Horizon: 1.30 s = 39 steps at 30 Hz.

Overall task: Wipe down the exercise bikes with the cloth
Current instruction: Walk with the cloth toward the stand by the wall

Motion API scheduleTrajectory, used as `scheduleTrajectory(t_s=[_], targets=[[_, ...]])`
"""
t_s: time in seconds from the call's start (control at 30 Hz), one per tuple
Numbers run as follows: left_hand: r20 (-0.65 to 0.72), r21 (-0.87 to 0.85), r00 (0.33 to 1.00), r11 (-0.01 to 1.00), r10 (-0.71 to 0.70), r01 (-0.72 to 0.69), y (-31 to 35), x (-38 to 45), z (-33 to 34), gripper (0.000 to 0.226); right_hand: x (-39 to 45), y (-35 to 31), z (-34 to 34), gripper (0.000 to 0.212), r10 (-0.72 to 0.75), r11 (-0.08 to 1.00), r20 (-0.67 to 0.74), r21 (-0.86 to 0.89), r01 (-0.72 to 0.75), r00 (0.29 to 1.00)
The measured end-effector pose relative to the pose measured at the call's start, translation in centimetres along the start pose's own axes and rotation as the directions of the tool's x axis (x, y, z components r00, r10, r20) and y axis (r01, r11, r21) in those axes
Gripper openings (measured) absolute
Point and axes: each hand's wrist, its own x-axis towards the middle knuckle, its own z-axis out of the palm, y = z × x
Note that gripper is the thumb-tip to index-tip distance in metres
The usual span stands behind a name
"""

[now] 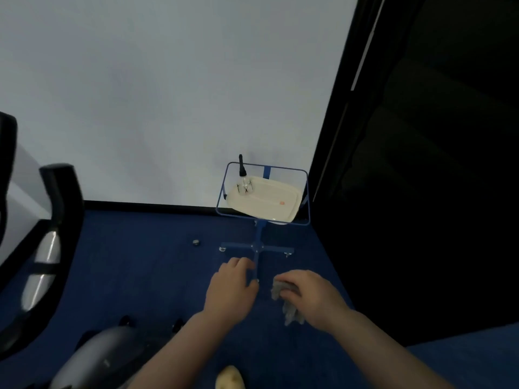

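Observation:
A grey cloth (285, 301) hangs crumpled from my right hand (311, 296), which is closed around it at lower centre. My left hand (231, 287) hovers just to its left with fingers curled and nothing visible in it. Both hands are over the blue carpet in front of a blue stand. Part of an exercise bike shows at the left: black handlebar and frame (60, 226) with silver panels, and a grey housing (104, 355) at the bottom left. Neither hand touches the bike.
A blue wire-frame stand (262, 242) on a cross base holds a cream tray (269, 202) with a spray bottle (242, 175), against the white wall. A dark glass panel (421, 164) fills the right side. A small round metal piece (196, 242) lies on the carpet.

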Motion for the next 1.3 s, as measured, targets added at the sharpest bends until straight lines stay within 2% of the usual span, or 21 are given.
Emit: scheduleTrajectory(t_s=[0.1, 0.2, 0.43, 0.63, 0.8, 0.93, 1.17, 1.23, 1.3], targets=[[0.054, 0.025, 0.998, 0.999, -0.026, 0.024, -1.1, 3.9, 0.0, 0.035, 3.4, 0.5, -0.1, 0.022, 0.018, 1.0, -0.04, 0.005, -0.017, 0.999], [0.094, 0.043, 0.995, 0.998, -0.039, 0.035, -1.6, 7.2, -0.1, 0.035, 6.7, 0.7, -0.5, 0.017, 0.018, 0.999, -0.088, 0.039, -0.014, 0.996], [0.138, 0.043, 0.985, 0.994, -0.101, 0.096, -2.5, 13.7, 0.6, 0.036, 15.2, 2.2, -2.3, 0.023, 0.113, 0.983, -0.1, 0.16, -0.096, 0.989], [0.171, 0.041, 0.965, 0.98, -0.2, 0.195, -3.4, 19.5, 1.5, 0.035, 22.4, 5.7, -2.2, 0.018, 0.243, 0.948, 0.039, 0.2, -0.246, 0.969], [0.154, 0.042, 0.96, 0.972, -0.234, 0.23, -2.5, 26.8, 1.2, 0.033, 30.7, 8.0, -5.3, 0.02, 0.182, 0.958, -0.076, 0.239, -0.159, 0.98], [0.141, 0.046, 0.955, 0.965, -0.262, 0.258, -2.4, 32.0, 1.4, 0.034, 38.2, 9.0, -5.8, 0.014, 0.05, 0.992, -0.141, 0.126, -0.032, 0.989], [0.112, -0.036, 0.933, 0.936, -0.343, 0.349, -4.5, 36.0, 3.2, 0.034, 46.7, 13.1, -2.4, 0.016, -0.034, 0.993, -0.049, -0.11, 0.028, 0.998], [0.12, -0.061, 0.924, 0.926, -0.364, 0.373, -5.0, 35.6, 4.1, 0.032, 48.0, 14.1, -1.3, 0.023, -0.016, 0.979, 0.027, -0.204, 0.021, 1.0], [0.144, -0.076, 0.915, 0.918, -0.377, 0.39, -5.2, 34.9, 4.6, 0.03, 48.5, 14.5, -0.6, 0.035, 0.092, 0.937, 0.229, -0.349, -0.007, 0.969]])
